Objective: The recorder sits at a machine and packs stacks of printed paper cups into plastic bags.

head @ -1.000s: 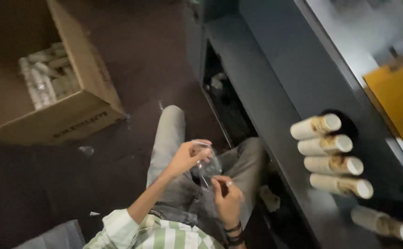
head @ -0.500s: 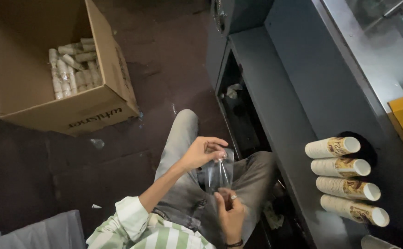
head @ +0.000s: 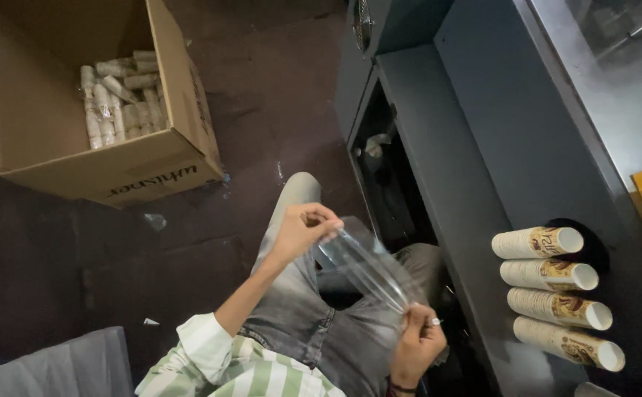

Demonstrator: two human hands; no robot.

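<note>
Above the lap, left hand point(head: 302, 229) and right hand point(head: 418, 344) each pinch the stretched clear plastic bag point(head: 365, 265).

You have 1 view only, from the camera on your head, so no second view shares any of the scene. It looks steeply down over your own chest and lap, close enough that your left hand point(head: 300, 229) and right hand point(head: 416, 345) sit in the lower middle of the frame. The floor fills the left side, with an open cardboard box point(head: 152, 158) at the upper left, well apart from you. The grey machine ledge point(head: 438, 184) runs diagonally down the right side, and 4 stacks of paper cups point(head: 556, 298) lie on it near the right edge.
</note>
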